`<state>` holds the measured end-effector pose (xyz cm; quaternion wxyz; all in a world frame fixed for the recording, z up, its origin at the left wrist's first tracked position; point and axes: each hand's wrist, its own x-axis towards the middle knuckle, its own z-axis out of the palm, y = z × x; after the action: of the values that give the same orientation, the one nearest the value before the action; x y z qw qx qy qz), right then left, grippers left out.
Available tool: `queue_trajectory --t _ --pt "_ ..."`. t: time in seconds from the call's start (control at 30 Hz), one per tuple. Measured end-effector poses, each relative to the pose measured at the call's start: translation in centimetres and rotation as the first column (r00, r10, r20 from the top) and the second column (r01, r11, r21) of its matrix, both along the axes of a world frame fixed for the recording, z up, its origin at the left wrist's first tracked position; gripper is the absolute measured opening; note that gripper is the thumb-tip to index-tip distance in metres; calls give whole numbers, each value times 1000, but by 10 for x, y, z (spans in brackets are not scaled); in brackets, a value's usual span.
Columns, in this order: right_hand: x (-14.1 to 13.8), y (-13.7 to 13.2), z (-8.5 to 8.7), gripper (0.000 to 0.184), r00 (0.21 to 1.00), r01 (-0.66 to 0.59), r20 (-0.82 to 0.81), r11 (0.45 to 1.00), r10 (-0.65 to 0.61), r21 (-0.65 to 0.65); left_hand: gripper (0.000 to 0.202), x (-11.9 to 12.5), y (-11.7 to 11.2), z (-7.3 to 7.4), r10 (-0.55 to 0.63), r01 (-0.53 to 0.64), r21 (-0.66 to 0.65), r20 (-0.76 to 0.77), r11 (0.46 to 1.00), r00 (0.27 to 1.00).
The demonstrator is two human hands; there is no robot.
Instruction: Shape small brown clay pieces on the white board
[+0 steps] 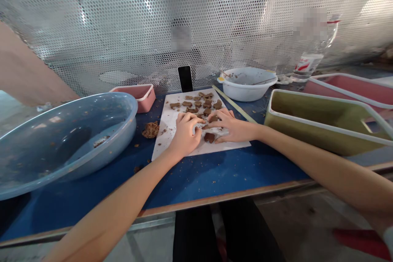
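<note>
Above brown pieces [209, 137] on the white sheet [166, 141] atop the worktop [215, 182], the left hand [186, 133] curls and the right hand [230, 126] spreads, any grip unclear, apparently positioning them, which calls for light fingertips next.

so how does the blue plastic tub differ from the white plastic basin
The round blue plastic tub looks far larger than the round white plastic basin, though it is nearer. The tub's visible rim is all blue; the basin's bears a yellow tab. The tub stands left of the flat white board, the basin near its far right corner. Both are open-topped and stand on the blue tabletop.
</note>
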<state>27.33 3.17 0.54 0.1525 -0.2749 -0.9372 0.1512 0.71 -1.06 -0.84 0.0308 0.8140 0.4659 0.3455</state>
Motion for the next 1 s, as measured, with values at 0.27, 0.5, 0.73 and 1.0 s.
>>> queue_trajectory --t 0.27,0.5,0.73,1.0 --pt "4 -8 3 25 993 -4 -118 980 28 200 18 -1 -3 11 -220 212 -109 -73 971 973" --pt "15 -11 10 31 986 -47 -133 943 96 330 37 0 -5 16 -357 333 -305 -25 892 934" --pt "13 -12 10 38 991 14 -128 952 27 305 50 1 0 9 -286 255 -302 -65 919 956" --pt "8 -12 9 42 976 128 -197 975 -91 184 64 4 -2 3 -154 135 -255 -54 958 987"
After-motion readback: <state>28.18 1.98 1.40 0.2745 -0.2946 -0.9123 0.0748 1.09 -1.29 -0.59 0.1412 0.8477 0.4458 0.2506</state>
